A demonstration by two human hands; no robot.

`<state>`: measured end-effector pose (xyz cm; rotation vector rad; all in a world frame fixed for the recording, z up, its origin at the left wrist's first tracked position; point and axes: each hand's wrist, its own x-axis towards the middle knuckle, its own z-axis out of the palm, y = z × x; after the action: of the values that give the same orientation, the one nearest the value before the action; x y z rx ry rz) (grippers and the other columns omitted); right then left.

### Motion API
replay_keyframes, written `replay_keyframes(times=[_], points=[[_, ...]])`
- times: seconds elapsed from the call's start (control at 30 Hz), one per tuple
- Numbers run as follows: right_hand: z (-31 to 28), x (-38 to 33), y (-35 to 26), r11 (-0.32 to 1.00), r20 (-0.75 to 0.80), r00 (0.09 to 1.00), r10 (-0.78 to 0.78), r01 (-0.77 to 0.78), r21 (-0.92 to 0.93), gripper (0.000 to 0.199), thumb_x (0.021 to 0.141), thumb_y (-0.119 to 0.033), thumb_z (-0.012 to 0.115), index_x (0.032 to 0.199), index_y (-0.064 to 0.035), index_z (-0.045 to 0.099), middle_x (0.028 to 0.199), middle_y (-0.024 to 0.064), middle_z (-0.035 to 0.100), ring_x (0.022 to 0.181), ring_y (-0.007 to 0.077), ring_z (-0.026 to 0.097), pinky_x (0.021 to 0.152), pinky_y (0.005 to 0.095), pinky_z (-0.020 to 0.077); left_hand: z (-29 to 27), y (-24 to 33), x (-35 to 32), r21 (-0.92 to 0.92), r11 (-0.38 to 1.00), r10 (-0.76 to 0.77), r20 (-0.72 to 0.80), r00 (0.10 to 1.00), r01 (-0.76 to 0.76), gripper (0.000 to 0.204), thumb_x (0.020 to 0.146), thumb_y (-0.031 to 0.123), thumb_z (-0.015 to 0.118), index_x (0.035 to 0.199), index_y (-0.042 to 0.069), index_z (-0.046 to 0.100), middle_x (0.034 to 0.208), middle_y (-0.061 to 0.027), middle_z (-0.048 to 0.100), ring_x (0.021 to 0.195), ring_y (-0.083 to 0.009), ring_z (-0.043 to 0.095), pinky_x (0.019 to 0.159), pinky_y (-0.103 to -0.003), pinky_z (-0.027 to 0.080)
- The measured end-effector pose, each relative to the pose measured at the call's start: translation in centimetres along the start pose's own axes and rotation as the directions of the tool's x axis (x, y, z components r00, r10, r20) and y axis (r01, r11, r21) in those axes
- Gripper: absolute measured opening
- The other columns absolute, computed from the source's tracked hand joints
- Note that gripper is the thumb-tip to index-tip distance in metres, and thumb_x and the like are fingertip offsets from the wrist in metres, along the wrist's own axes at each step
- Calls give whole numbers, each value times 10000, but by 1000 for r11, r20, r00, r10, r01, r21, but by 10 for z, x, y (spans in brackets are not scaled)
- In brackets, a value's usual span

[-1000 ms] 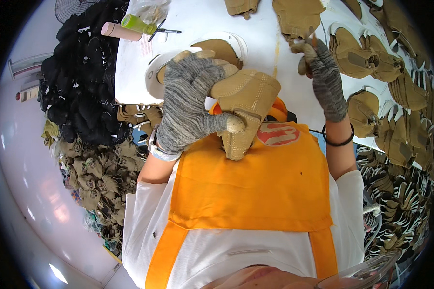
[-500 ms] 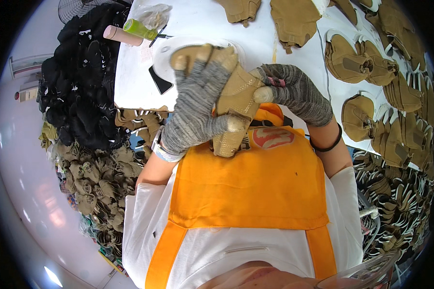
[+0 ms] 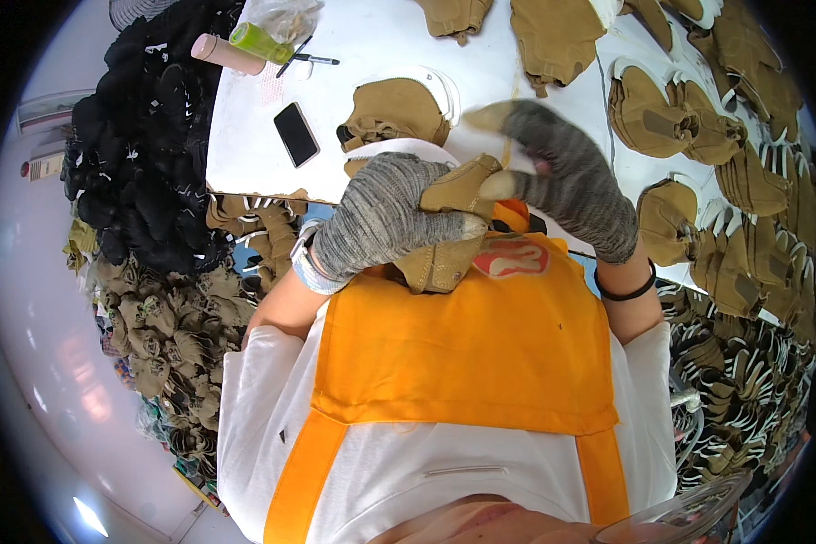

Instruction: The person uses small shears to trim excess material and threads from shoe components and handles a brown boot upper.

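Note:
Both my hands wear grey knitted gloves. My left hand (image 3: pixel 381 222) grips a tan shoe upper (image 3: pixel 444 258) close to my chest, above an orange apron (image 3: pixel 462 354). My right hand (image 3: pixel 567 177) sits just right of it, fingers spread, thumb touching the top edge of the same tan piece. Another tan shoe upper with a white rim (image 3: pixel 394 109) lies on the white table (image 3: pixel 372 36) just beyond my hands.
A black phone (image 3: pixel 296 133), two pens (image 3: pixel 308 56) and a pink and a green tube (image 3: pixel 236 50) lie at the table's left. Several tan uppers (image 3: pixel 680 118) cover the right side. Black pieces (image 3: pixel 136 154) and tan pieces (image 3: pixel 163 335) are heaped on my left.
My hands drew the tan piece down toward my chest. The right hand opened its fingers and lifted off it, leaving the thumb on its edge. The phone came into view.

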<state>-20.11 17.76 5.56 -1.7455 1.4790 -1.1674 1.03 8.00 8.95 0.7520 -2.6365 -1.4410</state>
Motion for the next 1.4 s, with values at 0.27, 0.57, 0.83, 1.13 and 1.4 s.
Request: replay_keyframes(times=[0.27,0.57,0.83,1.13,1.4], points=[[0,-5,-10,838,189,936,298,-351,419,374,834,-278,721,1075,1,657,941,121,688,878,195,641,822,307,514,1,-3,0,23,983,185,-110,977,-183,538,746,505,737,958,15,670,861,-137,658,855,-302,622,812,-397,463],[-19,-13,-20,842,72,889,453,-453,293,402,927,-340,594,1215,-59,604,896,74,688,799,119,614,734,285,524,16,-19,-10,-258,959,94,-91,991,-115,375,792,334,754,1022,53,661,955,-78,594,931,-253,559,858,-378,420],[-25,-24,-5,946,58,998,-24,41,-320,529,918,-429,548,1309,-72,554,941,75,568,775,239,544,752,346,485,24,-28,-4,-355,916,157,-111,981,-187,468,796,327,744,1122,10,633,1043,-104,604,975,-272,553,900,-401,416],[-27,-23,-21,869,96,990,-104,137,-476,313,803,-220,696,1104,-134,689,1072,147,621,1018,346,592,885,423,486,21,-25,0,-409,904,112,-54,992,-124,490,780,319,751,1154,26,628,1075,-109,613,1016,-270,550,916,-404,420],[-30,-22,-31,865,139,989,-56,118,-488,340,777,-209,692,1111,-146,695,1089,165,611,1016,353,575,878,428,479,24,-34,1,-245,926,264,-118,957,-286,531,752,333,772,1172,41,629,1086,-118,609,1050,-288,542,944,-398,412]])
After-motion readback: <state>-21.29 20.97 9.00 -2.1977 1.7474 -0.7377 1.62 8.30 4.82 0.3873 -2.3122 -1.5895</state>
